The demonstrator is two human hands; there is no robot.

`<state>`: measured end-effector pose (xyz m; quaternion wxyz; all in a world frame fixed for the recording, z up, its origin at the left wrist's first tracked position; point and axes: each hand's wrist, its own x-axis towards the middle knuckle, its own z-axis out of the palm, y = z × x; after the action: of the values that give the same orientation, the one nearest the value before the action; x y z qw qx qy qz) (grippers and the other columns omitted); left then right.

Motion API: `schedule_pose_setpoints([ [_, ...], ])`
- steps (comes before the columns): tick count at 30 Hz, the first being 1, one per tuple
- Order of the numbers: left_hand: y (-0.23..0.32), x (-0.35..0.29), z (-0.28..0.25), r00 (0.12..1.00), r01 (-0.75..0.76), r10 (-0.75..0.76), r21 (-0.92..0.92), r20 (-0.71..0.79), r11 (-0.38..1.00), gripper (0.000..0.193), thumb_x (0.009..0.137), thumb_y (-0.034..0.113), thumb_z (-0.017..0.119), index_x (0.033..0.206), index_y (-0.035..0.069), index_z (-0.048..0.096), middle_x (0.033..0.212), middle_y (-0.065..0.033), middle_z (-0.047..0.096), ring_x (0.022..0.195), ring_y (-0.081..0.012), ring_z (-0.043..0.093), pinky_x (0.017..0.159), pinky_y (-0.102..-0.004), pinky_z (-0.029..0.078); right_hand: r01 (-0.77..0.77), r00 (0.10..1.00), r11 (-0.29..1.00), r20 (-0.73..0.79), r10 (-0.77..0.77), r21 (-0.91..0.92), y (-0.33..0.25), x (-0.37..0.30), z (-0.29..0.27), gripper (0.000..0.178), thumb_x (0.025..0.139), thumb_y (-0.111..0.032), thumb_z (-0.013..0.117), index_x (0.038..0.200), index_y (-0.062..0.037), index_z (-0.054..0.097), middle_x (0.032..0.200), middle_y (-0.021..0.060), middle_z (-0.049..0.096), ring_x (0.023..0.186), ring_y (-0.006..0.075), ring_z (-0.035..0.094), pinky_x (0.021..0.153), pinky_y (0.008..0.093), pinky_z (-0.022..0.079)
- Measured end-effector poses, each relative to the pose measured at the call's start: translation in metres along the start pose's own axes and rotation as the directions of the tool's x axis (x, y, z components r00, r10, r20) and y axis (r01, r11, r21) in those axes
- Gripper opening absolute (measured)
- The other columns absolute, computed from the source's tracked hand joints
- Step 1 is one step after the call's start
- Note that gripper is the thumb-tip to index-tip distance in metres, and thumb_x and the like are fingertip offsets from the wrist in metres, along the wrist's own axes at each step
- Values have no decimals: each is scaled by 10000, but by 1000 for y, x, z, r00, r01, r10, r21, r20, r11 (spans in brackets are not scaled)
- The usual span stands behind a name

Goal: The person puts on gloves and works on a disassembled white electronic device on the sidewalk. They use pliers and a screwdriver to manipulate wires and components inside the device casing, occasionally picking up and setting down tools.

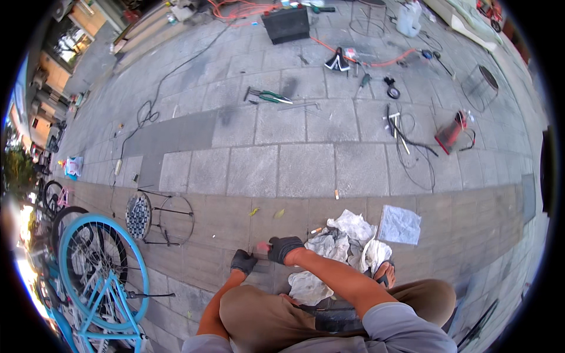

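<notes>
Both my hands wear dark gloves and are close together, low over the brown paving. My left hand [242, 262] is closed, its fingers curled; what it holds, if anything, is too small to make out. Just to its right, my right hand [286, 250] is also closed. A small, blurred reddish thing [263, 247] shows at its fingertips, between the two hands, and its kind is unclear. Crumpled white rags [329, 244] lie right of my right hand, around my sandalled foot [385, 274]. A folded pale cloth [400, 225] is spread beyond them.
A light-blue bicycle [106, 273] stands at left, beside a tipped-over stool [139, 216]. Farther out lie green-handled pliers [271, 96], a black box [286, 26], a red tool [452, 133], cables and a wire stool [479, 88]. A white jug [408, 20] stands at the far right.
</notes>
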<state>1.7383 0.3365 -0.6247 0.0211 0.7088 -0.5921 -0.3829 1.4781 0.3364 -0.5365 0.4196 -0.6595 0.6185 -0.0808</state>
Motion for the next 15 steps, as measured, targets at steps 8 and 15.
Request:
schedule_pose_setpoints([
  [8, 54, -11, -87, 933, 246, 12, -665, 359, 705, 305, 909, 91, 651, 1201, 5, 680, 828, -103, 690, 669, -182, 670, 583, -289, 517, 70, 997, 920, -57, -52, 385, -14, 54, -142, 489, 1039, -489, 421, 1117, -96, 702, 772, 144, 692, 706, 301, 667, 720, 421, 524],
  [15, 226, -74, -174, 842, -452, 520, -339, 145, 826, 295, 1019, 203, 571, 1259, 60, 668, 1068, -61, 714, 976, -195, 671, 824, -354, 537, 274, 962, 276, -267, -63, 921, -112, -26, -271, 261, 1004, -126, 592, 1239, -96, 700, 831, -21, 682, 684, 76, 571, 632, 253, 481],
])
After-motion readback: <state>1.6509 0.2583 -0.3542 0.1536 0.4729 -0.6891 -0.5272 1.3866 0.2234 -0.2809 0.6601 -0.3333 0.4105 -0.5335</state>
